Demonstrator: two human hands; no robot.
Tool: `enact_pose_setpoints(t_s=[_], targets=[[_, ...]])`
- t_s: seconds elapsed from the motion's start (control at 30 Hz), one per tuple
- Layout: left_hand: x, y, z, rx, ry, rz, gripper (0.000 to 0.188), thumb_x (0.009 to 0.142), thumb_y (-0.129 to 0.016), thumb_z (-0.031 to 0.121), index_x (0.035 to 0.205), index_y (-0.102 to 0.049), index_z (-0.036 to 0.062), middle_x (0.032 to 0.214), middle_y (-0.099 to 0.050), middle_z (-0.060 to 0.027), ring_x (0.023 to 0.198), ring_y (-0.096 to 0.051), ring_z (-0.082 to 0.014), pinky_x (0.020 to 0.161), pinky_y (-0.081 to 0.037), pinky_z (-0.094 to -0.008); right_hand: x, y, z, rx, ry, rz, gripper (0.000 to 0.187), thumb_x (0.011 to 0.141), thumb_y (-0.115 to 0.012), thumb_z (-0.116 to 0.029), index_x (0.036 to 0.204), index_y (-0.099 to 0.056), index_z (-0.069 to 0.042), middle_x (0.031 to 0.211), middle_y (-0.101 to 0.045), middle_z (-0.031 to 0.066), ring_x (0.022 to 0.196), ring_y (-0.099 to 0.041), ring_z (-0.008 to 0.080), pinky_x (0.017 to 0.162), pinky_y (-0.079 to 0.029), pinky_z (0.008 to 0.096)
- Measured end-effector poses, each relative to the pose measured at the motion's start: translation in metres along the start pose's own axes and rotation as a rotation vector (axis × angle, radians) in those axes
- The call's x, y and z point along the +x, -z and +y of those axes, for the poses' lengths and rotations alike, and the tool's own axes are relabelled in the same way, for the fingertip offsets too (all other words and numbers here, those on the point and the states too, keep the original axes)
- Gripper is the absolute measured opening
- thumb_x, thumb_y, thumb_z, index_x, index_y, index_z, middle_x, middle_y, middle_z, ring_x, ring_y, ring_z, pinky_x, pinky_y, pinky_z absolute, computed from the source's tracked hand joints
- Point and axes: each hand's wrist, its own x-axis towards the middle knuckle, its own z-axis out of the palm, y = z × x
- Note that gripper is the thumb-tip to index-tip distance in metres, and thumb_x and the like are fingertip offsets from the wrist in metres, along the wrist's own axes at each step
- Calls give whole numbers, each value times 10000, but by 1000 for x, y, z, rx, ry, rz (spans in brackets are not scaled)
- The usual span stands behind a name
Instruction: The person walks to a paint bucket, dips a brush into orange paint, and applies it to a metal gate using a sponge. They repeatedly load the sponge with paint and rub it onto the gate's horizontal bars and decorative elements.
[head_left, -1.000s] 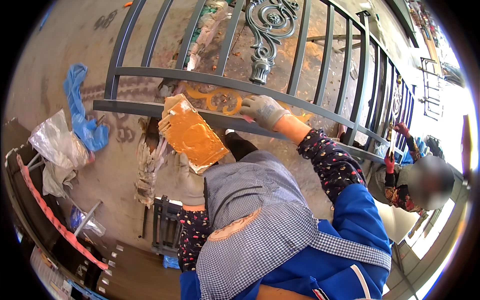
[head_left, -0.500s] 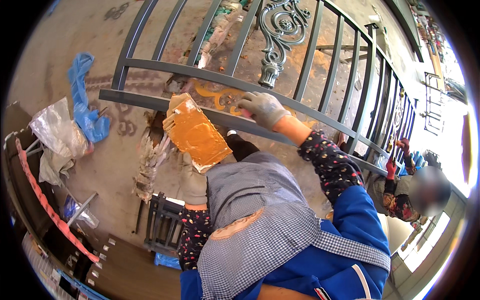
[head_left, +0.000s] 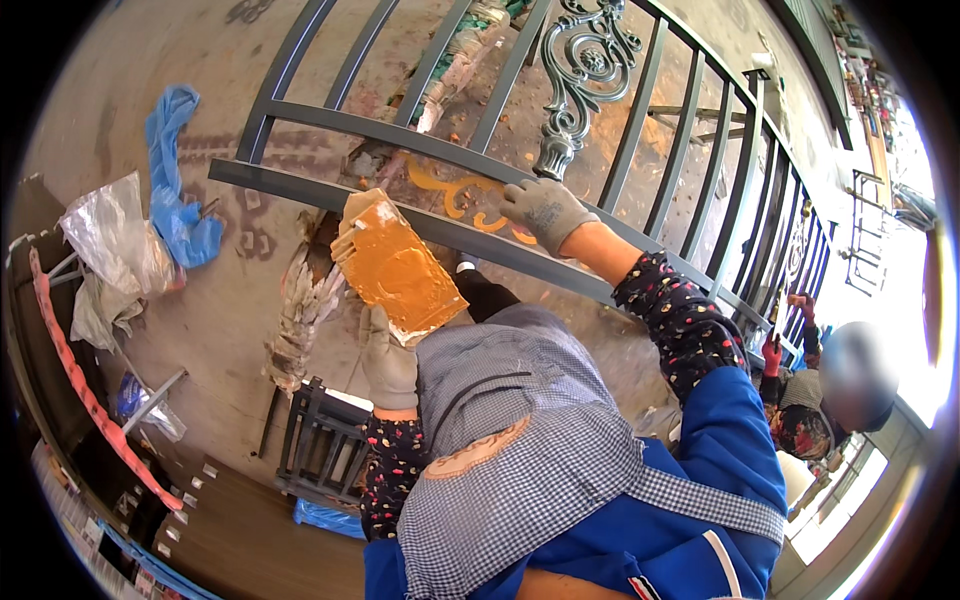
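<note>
My left hand [head_left: 388,362], in a grey work glove, grips a piece of cardboard [head_left: 400,268] at its lower edge. A thick orange-brown paste coats the cardboard's upper face. My right hand [head_left: 548,212], gloved too, is at the lower rail of a dark grey metal railing [head_left: 450,152], its fingers bent together. What those fingers hold, if anything, is hidden. Just above this hand, a cast scroll ornament [head_left: 580,75] with a silvery green sheen sits between the upright bars.
Blue plastic sheeting [head_left: 178,190] and clear plastic bags [head_left: 120,240] lie at the left. A wrapped support [head_left: 300,315] stands below the railing's left end. At the right, a co-worker [head_left: 815,400] in red gloves works by the railing's far part. A dark metal frame [head_left: 325,445] is near my left forearm.
My right hand has shifted right along the rail, and a pinkish bit that showed at its fingertips is now out of sight. The cardboard stays in my left hand. The view has shifted slightly.
</note>
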Motion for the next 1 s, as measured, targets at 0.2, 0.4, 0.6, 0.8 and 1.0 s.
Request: enact_pose_setpoints(t_s=[0.2,0.4,0.6,0.8,1.0], targets=[[2,9,-5,67,-44,11,404,1081,-475,288,1380,-471,16,1369,-553,-113,1244,-577,-212,985,-548,-363,12,-12,-16,214,-20,69,307,748,-698,-31,1033,-631,-125,1131,-602,58,1083,-616,270,870,-516,399],[0,3,2,112,11,-36,383,1099,-432,272,1367,-480,3,1356,-548,-95,1234,-562,-204,1021,-502,-336,-79,-16,18,293,-353,86,338,763,-701,-15,1070,-646,-147,1136,-618,70,1078,-625,312,887,-522,419],[10,5,-2,331,-48,-157,473,1085,-466,310,1452,-413,17,1407,-531,-105,1256,-557,-213,1033,-498,-371,-126,-37,9,455,-488,228,370,746,-722,-31,1091,-658,-150,1131,-621,53,1074,-619,304,905,-513,415],[12,-21,3,222,66,-154,505,1066,-506,316,1473,-407,33,1452,-511,-110,1293,-540,-241,1060,-481,-407,-90,-47,-1,328,-316,139,266,794,-668,-50,1044,-659,-143,1122,-615,41,1114,-603,265,929,-497,400],[19,-14,2,520,-117,-84,300,916,-666,127,1199,-582,70,1108,-678,-118,950,-643,-351,815,-506,-407,-108,-51,1,245,-137,49,236,813,-681,-96,1042,-670,-151,1086,-611,39,1112,-597,247,900,-505,384]])
